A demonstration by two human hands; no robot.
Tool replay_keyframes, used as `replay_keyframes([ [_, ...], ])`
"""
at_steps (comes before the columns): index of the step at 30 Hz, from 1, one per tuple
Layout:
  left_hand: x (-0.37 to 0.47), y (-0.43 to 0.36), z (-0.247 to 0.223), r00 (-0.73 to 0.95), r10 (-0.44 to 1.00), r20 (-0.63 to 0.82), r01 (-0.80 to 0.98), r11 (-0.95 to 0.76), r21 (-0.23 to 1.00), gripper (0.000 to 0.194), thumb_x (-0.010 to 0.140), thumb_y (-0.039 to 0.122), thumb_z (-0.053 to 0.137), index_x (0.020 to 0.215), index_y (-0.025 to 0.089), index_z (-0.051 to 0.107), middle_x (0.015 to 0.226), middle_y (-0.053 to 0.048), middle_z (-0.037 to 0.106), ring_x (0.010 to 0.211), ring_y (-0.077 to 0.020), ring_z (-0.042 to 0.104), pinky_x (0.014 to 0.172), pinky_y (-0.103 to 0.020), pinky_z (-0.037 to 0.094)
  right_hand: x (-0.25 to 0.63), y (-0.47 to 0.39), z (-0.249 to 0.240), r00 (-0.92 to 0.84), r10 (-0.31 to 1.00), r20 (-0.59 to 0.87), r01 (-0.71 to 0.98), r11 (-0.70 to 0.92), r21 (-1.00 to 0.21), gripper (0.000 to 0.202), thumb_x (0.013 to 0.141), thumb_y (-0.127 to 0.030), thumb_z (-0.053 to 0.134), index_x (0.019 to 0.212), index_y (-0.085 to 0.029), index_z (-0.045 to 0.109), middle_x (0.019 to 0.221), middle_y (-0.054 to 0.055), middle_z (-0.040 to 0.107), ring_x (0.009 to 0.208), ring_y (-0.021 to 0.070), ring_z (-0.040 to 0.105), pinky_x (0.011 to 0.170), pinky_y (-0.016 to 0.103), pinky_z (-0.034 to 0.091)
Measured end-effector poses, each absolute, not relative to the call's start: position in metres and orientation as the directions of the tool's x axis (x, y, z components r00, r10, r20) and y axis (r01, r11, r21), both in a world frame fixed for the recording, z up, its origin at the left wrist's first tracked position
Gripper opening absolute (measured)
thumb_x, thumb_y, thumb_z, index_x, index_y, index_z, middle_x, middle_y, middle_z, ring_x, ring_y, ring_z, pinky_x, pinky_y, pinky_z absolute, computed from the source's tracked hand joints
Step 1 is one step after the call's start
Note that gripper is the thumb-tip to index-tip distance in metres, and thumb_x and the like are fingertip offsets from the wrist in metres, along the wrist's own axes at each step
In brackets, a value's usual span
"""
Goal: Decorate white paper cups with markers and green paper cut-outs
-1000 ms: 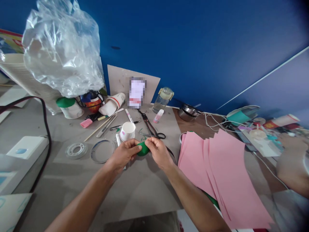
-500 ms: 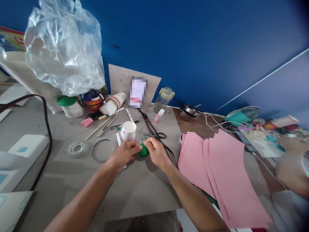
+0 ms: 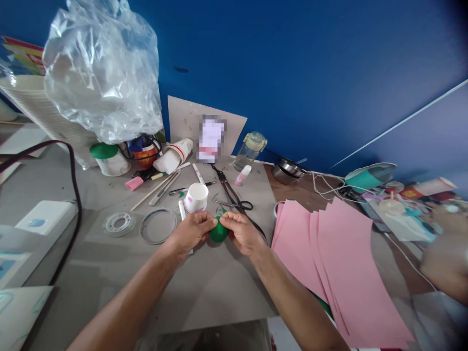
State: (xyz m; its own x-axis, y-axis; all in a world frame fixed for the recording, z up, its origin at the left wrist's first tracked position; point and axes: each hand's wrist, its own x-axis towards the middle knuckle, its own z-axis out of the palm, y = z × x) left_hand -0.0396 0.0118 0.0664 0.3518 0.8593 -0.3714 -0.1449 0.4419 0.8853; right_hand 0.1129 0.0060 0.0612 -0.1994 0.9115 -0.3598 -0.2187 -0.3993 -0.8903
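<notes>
A small rounded green piece [image 3: 218, 231] is pinched between my two hands above the grey table. My left hand [image 3: 195, 231] grips its left upper edge with thumb and fingertips. From the right, my right hand [image 3: 242, 231] pinches the opposite edge, its thumb and index finger close to the left ones. Just beyond my left hand stands a white paper cup [image 3: 196, 197] with pink spots. Scissors [image 3: 237, 204] lie open behind my right hand, with thin green scraps near them.
Pink paper sheets [image 3: 340, 253] are stacked at the right. A tape roll [image 3: 119, 224] and a larger ring [image 3: 158, 225] lie at the left. Behind stand a glass bottle [image 3: 250, 150] and a blurred phone [image 3: 211, 139]. Part of another person shows at the right edge.
My right hand has turned slightly and its fingertips have come nearer my left ones. The green piece now shows rounder and more face-on. The view has shifted slightly.
</notes>
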Motion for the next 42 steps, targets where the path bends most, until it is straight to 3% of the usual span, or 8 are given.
replay_keyframes([
  [6, -0.042, 0.012, 0.063, 0.325, 0.876, -0.356, -0.245, 0.441, 0.863, 0.044, 0.057, 0.05, 0.079, 0.057, 0.015, 0.053, 0.04, 0.006, 0.041, 0.037, -0.0029, 0.028, 0.04, -0.018, 0.015, 0.115, 0.01, 0.066, -0.239, 0.885, -0.399, -0.302, -0.459, -0.836, 0.047, 0.057, -0.058, 0.081, 0.059, -0.017, 0.058, 0.057, -0.003, 0.056, 0.056, 0.0106, 0.048, 0.057, 0.025, 0.038],
  [11, -0.043, 0.015, 0.068, 0.158, 0.939, -0.307, -0.503, 0.344, 0.793, 0.043, 0.054, 0.046, 0.085, 0.061, 0.015, 0.057, 0.045, 0.008, 0.045, 0.039, -0.0024, 0.035, 0.041, -0.015, 0.023, 0.124, 0.009, 0.071, -0.124, 0.938, -0.324, -0.289, -0.347, -0.892, 0.058, 0.068, -0.068, 0.068, 0.099, -0.019, 0.065, 0.089, 0.005, 0.068, 0.075, 0.0171, 0.062, 0.067, 0.03, 0.048],
  [14, -0.043, 0.015, 0.072, 0.11, 0.946, -0.304, -0.588, 0.309, 0.747, 0.041, 0.052, 0.042, 0.087, 0.064, 0.015, 0.058, 0.049, 0.007, 0.049, 0.04, -0.0027, 0.039, 0.042, -0.015, 0.029, 0.122, 0.0, 0.072, -0.043, 0.98, -0.192, -0.087, -0.195, -0.977, 0.054, 0.077, -0.056, 0.066, 0.117, -0.021, 0.056, 0.104, 0.008, 0.066, 0.083, 0.0191, 0.064, 0.074, 0.034, 0.052],
  [16, -0.042, 0.015, 0.073, 0.099, 0.948, -0.303, -0.614, 0.298, 0.731, 0.039, 0.053, 0.04, 0.087, 0.064, 0.015, 0.06, 0.05, 0.007, 0.051, 0.041, -0.0033, 0.041, 0.043, -0.015, 0.032, 0.116, -0.006, 0.072, -0.03, 1.0, 0.004, 0.142, 0.009, -0.99, 0.054, 0.081, -0.045, 0.066, 0.126, -0.021, 0.05, 0.114, 0.011, 0.061, 0.09, 0.0205, 0.063, 0.08, 0.038, 0.053],
  [19, -0.043, 0.014, 0.073, 0.1, 0.948, -0.303, -0.642, 0.294, 0.708, 0.036, 0.054, 0.036, 0.087, 0.065, 0.015, 0.061, 0.05, 0.006, 0.052, 0.042, -0.0037, 0.043, 0.044, -0.015, 0.035, 0.107, -0.009, 0.074, -0.091, 0.939, 0.331, 0.462, 0.334, -0.821, 0.058, 0.081, -0.03, 0.066, 0.135, -0.022, 0.044, 0.127, 0.014, 0.052, 0.107, 0.025, 0.058, 0.091, 0.043, 0.051],
  [22, -0.044, 0.013, 0.072, 0.125, 0.942, -0.313, -0.669, 0.312, 0.674, 0.034, 0.054, 0.034, 0.087, 0.066, 0.016, 0.062, 0.05, 0.006, 0.053, 0.043, -0.0044, 0.044, 0.046, -0.016, 0.038, 0.1, -0.004, 0.076, -0.207, 0.856, 0.474, 0.584, 0.496, -0.643, 0.06, 0.082, -0.02, 0.063, 0.138, -0.023, 0.041, 0.131, 0.014, 0.049, 0.122, 0.0273, 0.05, 0.099, 0.043, 0.049],
  [32, -0.05, 0.015, 0.076, 0.171, 0.933, -0.317, -0.727, 0.337, 0.598, 0.03, 0.057, 0.027, 0.086, 0.068, 0.016, 0.06, 0.051, 0.007, 0.052, 0.047, -0.0051, 0.046, 0.049, -0.016, 0.04, 0.101, 0.018, 0.074, -0.253, 0.823, 0.508, 0.613, 0.543, -0.574, 0.051, 0.082, -0.023, 0.065, 0.131, -0.025, 0.052, 0.121, 0.011, 0.053, 0.112, 0.0252, 0.056, 0.096, 0.041, 0.052],
  [42, -0.052, 0.016, 0.082, 0.108, 0.952, -0.287, -0.68, 0.281, 0.678, 0.031, 0.056, 0.029, 0.085, 0.069, 0.016, 0.061, 0.054, 0.006, 0.053, 0.047, -0.005, 0.045, 0.052, -0.018, 0.04, 0.094, 0.025, 0.082, -0.316, 0.816, 0.484, 0.605, 0.566, -0.56, 0.057, 0.079, -0.02, 0.067, 0.133, -0.025, 0.048, 0.123, 0.012, 0.057, 0.116, 0.0284, 0.055, 0.099, 0.046, 0.047],
])
